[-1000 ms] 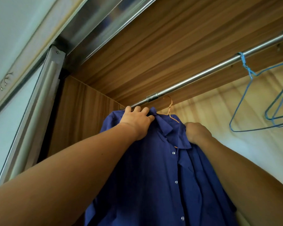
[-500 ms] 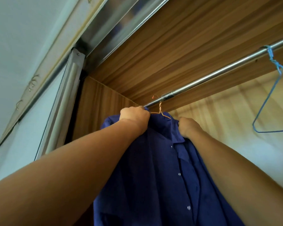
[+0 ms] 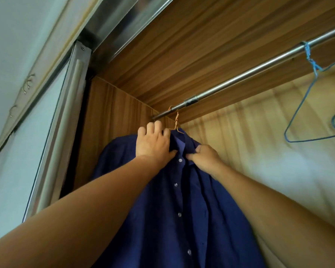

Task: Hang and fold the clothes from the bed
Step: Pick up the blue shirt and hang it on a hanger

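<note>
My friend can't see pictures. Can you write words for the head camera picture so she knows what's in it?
Two bare arms reach up into a wooden wardrobe, the left hand and right hand gripping the collar of a dark blue button shirt on an orange wire hanger hooked over a metal rail. Empty blue wire hangers hang further right.

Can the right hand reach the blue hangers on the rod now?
Probably yes: the right hand pinches the blue shirt, but nothing blocks the way to the blue hangers along the rod.

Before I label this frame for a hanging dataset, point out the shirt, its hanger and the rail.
shirt (image 3: pixel 162 219): head view, on the front panel left of the buttons.
hanger (image 3: pixel 176 123): head view, on the twisted orange neck.
rail (image 3: pixel 259 68): head view, on the bare metal mid-span.
</note>
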Available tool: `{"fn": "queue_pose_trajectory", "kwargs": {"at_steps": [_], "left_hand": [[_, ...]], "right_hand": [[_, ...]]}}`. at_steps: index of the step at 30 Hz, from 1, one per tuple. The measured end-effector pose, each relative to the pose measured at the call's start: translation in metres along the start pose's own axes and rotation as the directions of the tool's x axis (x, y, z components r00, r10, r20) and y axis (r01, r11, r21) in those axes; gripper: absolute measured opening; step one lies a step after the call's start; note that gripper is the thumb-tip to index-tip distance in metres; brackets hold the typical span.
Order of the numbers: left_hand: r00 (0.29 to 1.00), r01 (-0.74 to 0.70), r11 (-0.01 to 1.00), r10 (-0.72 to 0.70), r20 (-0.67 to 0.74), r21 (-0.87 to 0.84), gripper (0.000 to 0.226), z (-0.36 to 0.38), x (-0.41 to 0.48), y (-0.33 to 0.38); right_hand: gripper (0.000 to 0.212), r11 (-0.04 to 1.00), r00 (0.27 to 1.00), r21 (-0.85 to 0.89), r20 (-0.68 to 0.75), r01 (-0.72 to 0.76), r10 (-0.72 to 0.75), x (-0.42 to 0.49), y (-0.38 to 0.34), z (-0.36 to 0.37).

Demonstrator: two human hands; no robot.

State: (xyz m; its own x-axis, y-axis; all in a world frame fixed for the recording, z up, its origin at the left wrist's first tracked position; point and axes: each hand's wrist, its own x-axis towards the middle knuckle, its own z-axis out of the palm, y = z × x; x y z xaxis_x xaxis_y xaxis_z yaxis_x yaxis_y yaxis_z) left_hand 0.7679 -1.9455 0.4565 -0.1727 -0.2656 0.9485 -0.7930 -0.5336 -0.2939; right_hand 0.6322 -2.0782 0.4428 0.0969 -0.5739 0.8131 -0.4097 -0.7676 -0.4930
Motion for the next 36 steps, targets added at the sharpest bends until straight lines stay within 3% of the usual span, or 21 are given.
{"fn": "queue_pose_trajectory", "kwargs": {"at_steps": [2, 4, 8, 11, 16, 22, 25, 29, 32, 36], "left_hand": [[0.996, 0.054, 0.986, -0.042, 0.079, -0.157, 0.075, 0.005, -0.002, 0.006], [0.984, 0.074, 0.948, -0.019, 0.177, -0.308, 0.076, 0.009, -0.002, 0.011], [0.969, 0.079, 0.909, 0.027, 0.247, -0.409, 0.035, 0.013, 0.001, 0.013], [0.965, 0.03, 0.869, 0.103, 0.241, -0.493, 0.03, 0.013, 0.008, 0.019], [0.908, -0.066, 0.85, 0.268, 0.322, -0.522, 0.03, 0.016, 0.003, 0.041], [0.934, -0.1, 0.897, 0.234, 0.27, -0.431, 0.033, 0.017, -0.016, 0.037], [0.917, -0.044, 0.848, 0.244, 0.315, -0.529, 0.04, 0.021, -0.033, 0.035], [0.794, 0.09, 0.758, 0.338, 0.506, -0.647, 0.029, 0.023, -0.076, 0.034], [0.672, 0.146, 0.779, 0.374, 0.639, -0.61, 0.016, 0.014, -0.117, 0.037], [0.52, 0.278, 0.793, 0.35, 0.779, -0.542, 0.03, -0.006, -0.171, 0.043]], "right_hand": [[0.021, 0.986, 0.998, 0.156, 0.032, -0.053, 0.048, -0.003, 0.006, 0.001], [0.013, 0.959, 0.996, 0.27, -0.022, -0.08, 0.089, -0.009, 0.007, -0.001], [0.011, 0.96, 0.983, 0.277, -0.157, -0.045, 0.091, -0.017, 0.013, -0.01], [0.023, 0.947, 0.98, 0.313, -0.153, -0.076, 0.129, -0.024, 0.012, -0.012], [0.014, 0.982, 0.995, 0.176, -0.054, -0.069, 0.079, -0.045, 0.014, 0.004], [0.028, 1.0, 1.0, -0.001, 0.003, 0.008, -0.008, -0.049, 0.011, 0.0], [0.025, 0.993, 0.997, -0.11, 0.064, 0.052, -0.045, -0.062, 0.012, -0.005], [0.019, 0.951, 0.974, -0.289, 0.22, 0.114, -0.05, -0.095, 0.023, -0.009], [0.024, 0.905, 0.925, -0.398, 0.38, 0.152, 0.012, -0.123, 0.032, -0.008], [0.025, 0.842, 0.817, -0.492, 0.565, 0.222, 0.114, -0.164, 0.043, -0.009]]}}
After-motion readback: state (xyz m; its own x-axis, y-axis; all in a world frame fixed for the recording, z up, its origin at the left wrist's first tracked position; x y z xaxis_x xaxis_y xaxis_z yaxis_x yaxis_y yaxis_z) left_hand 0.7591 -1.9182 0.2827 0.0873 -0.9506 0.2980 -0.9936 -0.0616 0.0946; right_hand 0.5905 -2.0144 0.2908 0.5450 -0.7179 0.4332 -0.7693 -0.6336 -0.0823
